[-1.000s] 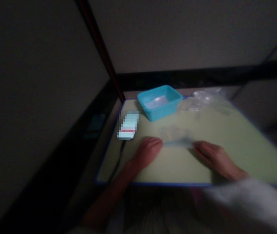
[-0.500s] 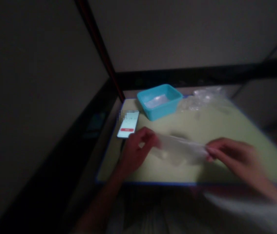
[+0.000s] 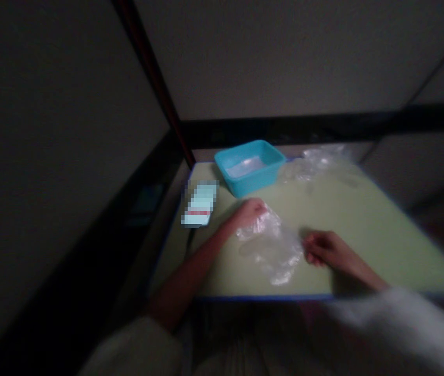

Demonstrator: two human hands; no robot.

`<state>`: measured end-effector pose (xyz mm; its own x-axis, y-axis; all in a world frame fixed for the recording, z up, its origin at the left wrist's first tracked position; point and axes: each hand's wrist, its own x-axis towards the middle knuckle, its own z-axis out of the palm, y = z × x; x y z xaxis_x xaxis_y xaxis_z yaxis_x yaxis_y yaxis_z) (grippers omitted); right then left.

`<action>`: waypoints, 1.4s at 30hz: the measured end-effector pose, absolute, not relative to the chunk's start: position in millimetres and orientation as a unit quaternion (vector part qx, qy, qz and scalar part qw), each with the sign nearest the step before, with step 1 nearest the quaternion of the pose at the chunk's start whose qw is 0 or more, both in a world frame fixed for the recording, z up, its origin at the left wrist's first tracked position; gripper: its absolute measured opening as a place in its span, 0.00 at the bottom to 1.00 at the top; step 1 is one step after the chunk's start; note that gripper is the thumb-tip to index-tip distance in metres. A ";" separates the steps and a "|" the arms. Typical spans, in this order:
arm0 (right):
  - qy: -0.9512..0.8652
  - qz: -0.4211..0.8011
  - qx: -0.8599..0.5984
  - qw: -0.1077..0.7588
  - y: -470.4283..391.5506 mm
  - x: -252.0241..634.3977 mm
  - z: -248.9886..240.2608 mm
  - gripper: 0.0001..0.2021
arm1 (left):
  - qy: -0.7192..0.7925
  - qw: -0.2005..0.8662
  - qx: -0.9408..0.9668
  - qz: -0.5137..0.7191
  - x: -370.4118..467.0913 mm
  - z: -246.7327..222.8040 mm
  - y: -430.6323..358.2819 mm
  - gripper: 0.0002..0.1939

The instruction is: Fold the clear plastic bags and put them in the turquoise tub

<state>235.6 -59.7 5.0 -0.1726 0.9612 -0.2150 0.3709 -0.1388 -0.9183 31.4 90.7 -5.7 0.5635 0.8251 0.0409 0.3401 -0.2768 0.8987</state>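
Note:
A thin clear plastic bag point(image 3: 274, 250), crumpled and shiny, spreads over the front middle of the table between my hands. My left hand point(image 3: 251, 210) is closed on its upper left part. At the bag's right edge, my right hand point(image 3: 321, 248) has its fingers curled in a pinch, with the fingertips gripping the film. Blur and dim light hide the bag's finer details.
A turquoise plastic basket point(image 3: 253, 181) with whitish film inside stands at the back left. Beside it lies a heap of clear plastic bags point(image 3: 319, 162). A lit phone point(image 3: 200, 203) rests near the left edge of the pale yellow table point(image 3: 370, 219). Walls rise behind and left.
The bag was stretched taut between both hands; now it is bunched lower on the table. My left hand has moved forward and slightly right, and my right hand has come inward to the left.

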 end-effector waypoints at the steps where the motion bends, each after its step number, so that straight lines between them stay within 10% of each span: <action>1: -0.588 0.503 -0.568 0.280 -61.8 237.0 5.1 0.20 | 0.388 0.440 0.768 0.257 37.1 -4.1 93.1 0.08; 11: -0.796 0.183 -0.543 0.195 -46.8 260.8 39.7 0.17 | 0.381 0.157 0.884 0.222 11.7 29.3 48.9 0.08; 20: -0.923 0.132 -0.355 0.064 10.1 248.2 -1.7 0.43 | 0.454 0.213 0.818 0.280 -42.5 0.4 17.3 0.04; 42: -0.904 0.063 -0.416 0.073 -50.1 253.4 -7.7 0.40 | 0.279 0.238 0.902 0.230 -42.1 -14.2 4.6 0.13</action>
